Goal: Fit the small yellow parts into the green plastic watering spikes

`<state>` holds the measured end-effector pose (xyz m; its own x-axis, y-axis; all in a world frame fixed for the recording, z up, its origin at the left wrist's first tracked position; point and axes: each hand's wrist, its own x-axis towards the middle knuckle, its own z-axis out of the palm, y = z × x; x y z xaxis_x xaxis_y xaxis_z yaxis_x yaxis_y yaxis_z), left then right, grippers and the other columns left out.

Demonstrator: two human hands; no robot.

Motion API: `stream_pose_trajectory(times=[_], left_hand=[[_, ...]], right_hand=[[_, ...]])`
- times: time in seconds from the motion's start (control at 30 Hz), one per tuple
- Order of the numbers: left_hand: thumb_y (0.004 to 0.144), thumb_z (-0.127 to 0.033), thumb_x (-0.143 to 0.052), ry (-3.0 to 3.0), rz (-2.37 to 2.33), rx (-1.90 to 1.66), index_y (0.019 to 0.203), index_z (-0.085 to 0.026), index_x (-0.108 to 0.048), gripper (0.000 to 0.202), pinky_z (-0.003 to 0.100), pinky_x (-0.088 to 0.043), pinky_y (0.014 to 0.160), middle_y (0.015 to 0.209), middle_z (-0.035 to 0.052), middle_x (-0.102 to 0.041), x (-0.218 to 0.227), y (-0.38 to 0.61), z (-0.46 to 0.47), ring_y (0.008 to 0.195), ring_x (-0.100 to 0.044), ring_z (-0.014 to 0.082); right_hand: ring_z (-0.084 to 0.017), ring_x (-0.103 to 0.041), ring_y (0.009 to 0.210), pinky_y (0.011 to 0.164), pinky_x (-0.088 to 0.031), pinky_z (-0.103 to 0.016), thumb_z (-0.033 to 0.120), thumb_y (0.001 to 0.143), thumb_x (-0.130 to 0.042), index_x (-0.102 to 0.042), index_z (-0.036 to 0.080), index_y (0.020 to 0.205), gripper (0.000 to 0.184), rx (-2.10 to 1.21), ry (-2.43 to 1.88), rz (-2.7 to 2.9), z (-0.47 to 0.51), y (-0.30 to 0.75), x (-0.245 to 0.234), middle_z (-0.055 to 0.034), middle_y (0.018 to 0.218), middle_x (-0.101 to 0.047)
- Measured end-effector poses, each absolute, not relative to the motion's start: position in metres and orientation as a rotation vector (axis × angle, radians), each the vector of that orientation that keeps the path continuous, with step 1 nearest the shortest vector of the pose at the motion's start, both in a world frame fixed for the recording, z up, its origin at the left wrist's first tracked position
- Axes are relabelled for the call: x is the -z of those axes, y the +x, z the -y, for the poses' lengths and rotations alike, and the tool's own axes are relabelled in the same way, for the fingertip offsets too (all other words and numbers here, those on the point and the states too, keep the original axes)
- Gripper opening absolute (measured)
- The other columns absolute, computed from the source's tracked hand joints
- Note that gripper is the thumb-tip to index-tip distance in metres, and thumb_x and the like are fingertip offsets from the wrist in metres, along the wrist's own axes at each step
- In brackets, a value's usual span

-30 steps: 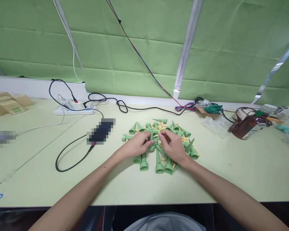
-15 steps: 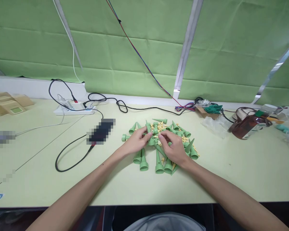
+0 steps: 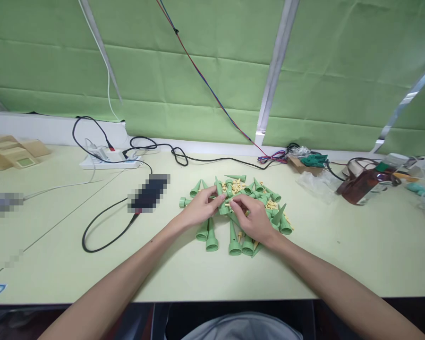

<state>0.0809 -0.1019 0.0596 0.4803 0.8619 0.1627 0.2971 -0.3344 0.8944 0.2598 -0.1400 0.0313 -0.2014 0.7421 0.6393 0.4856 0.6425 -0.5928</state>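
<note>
My left hand (image 3: pixel 199 207) is closed around a green plastic watering spike (image 3: pixel 223 208), its pointed end up and away from me and its wide end toward my right hand. Between the thumb and fingertips of my right hand (image 3: pixel 254 218) is a small yellow plastic peg (image 3: pixel 228 204), held against the side of that spike near its wide end. Whether the peg sits in a hole there, I cannot tell. More green spikes (image 3: pixel 211 240) lie all around both hands. Behind the hands is a pile of small yellow pegs (image 3: pixel 238 186).
A phone-like dark device (image 3: pixel 148 193), blurred out, lies to the left on a black cable. Behind it is a white power strip (image 3: pixel 109 162). To the right are a clear plastic bag (image 3: pixel 317 186), a small cardboard box (image 3: pixel 304 166) and a brown bottle (image 3: pixel 366 186).
My right hand has moved slightly left, bringing the yellow peg up to the spike's side. My left hand stays almost still with the spike.
</note>
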Motion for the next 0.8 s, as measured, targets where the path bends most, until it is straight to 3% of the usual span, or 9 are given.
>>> stream_pose_trajectory(times=[0.8], left_hand=[[0.085,-0.057,-0.056,1.855,-0.967,-0.806,0.069,-0.020,-0.041,0.042,0.024,-0.031,0.044,0.056,-0.0058,-0.035,-0.0607,0.0806,0.1028,0.047,-0.038,0.0095]], right_hand=[[-0.014,-0.048,0.058,0.058,-0.038,-0.028,0.027,0.097,-0.046,-0.058,0.019,0.082,0.021,-0.322,-1.010,1.870,0.1383,0.2597,-0.0305,-0.0013,0.069,-0.058]])
